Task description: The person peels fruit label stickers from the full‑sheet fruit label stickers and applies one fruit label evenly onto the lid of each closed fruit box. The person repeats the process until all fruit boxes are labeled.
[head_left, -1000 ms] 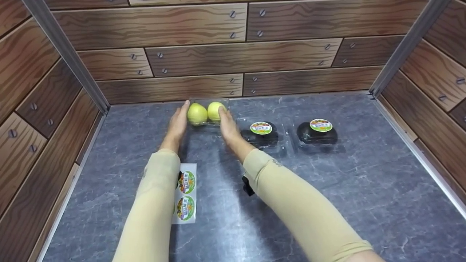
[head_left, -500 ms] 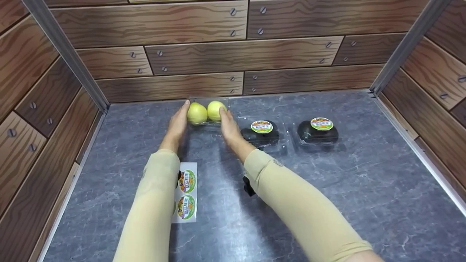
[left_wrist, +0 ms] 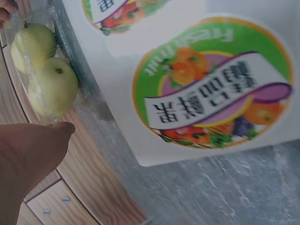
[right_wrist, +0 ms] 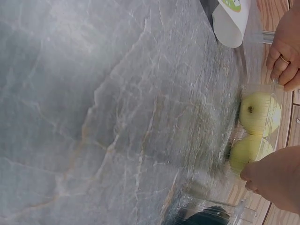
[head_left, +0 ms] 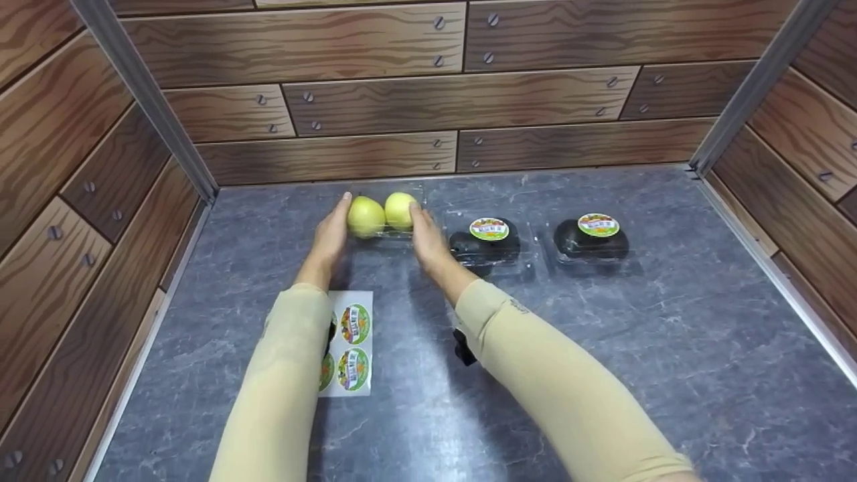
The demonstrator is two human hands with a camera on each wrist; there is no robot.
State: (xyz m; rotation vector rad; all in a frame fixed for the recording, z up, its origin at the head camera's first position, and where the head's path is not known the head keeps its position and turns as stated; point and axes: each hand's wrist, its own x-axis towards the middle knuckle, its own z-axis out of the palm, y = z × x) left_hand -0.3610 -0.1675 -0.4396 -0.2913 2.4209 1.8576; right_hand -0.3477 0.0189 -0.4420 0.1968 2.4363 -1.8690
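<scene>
A clear plastic container with two yellow-green fruits stands near the back wall. My left hand holds its left side, fingertips reaching the far corner. The right hand holds the right side, a fingertip against the right fruit. In the right wrist view the left hand curls its fingers at the container's edge, and the right thumb touches the plastic beside the fruits. The left wrist view shows the fruits behind the plastic.
A white sticker sheet with round fruit labels lies under my left forearm. Two closed clear containers of dark fruit, each with a label, stand to the right. Wood-patterned walls close in three sides of the grey stone surface.
The container with the two fruits has slid slightly toward me, with both hands still on its sides. My head has turned a little to the left.
</scene>
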